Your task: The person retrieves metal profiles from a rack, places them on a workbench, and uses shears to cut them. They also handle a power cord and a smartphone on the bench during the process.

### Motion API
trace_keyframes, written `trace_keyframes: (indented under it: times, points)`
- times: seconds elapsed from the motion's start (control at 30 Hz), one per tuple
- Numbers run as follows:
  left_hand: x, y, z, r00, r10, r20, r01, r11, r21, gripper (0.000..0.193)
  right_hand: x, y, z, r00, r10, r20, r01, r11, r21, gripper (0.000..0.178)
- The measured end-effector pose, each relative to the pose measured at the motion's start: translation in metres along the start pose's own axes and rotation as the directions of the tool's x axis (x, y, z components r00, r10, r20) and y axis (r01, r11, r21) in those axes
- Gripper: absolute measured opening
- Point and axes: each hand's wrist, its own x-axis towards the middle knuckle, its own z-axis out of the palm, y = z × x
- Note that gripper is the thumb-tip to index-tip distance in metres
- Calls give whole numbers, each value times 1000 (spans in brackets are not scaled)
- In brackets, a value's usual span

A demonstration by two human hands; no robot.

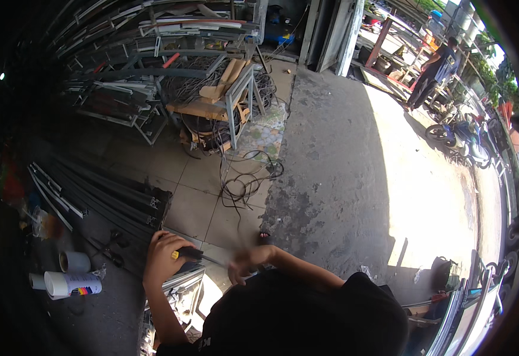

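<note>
My left hand (165, 256) is closed around a black-handled tool (192, 253) with a small yellow patch near the hand. A thin grey shaft runs from it toward my right hand (246, 264). That hand is smeared by motion close to my body, so its fingers and anything in them cannot be made out. Just beyond my left hand lie long dark grey metal profiles (108, 193), their cut ends facing me. Below the hands, partly hidden by my arm, stands a pale frame-like thing (182, 291).
To the left are a white cylindrical container (72, 285), a grey roll (74, 261) and dark scissors (108, 246). Coiled black cable (241, 187) lies on the tiles ahead. Racks of metal lengths (123, 95) fill the far left. A person (434, 71) stands outside near a motorbike (464, 136).
</note>
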Motion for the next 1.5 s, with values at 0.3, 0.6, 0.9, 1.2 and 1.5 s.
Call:
trace_keyframes:
  times: [0.3,0.6,0.9,1.2,1.5]
  points:
    - [1,9,1,997,33,-64,-34,999,-20,23,-56,-33,61,670,15,-743,-235,953,-192,36]
    - [2,4,-6,997,30,-69,-31,999,-16,24,-43,-63,35,869,167,-466,-377,834,-404,44]
    - [6,8,4,997,71,-44,-72,997,-38,20,41,-45,70,640,-124,-759,-87,969,-232,43]
    - [6,0,6,994,76,-72,-81,995,-63,24,8,17,-5,969,-131,208,100,983,154,68]
    - [7,5,5,996,61,-68,-65,997,-51,25,-40,-34,73,774,-94,-626,-60,974,-219,42]
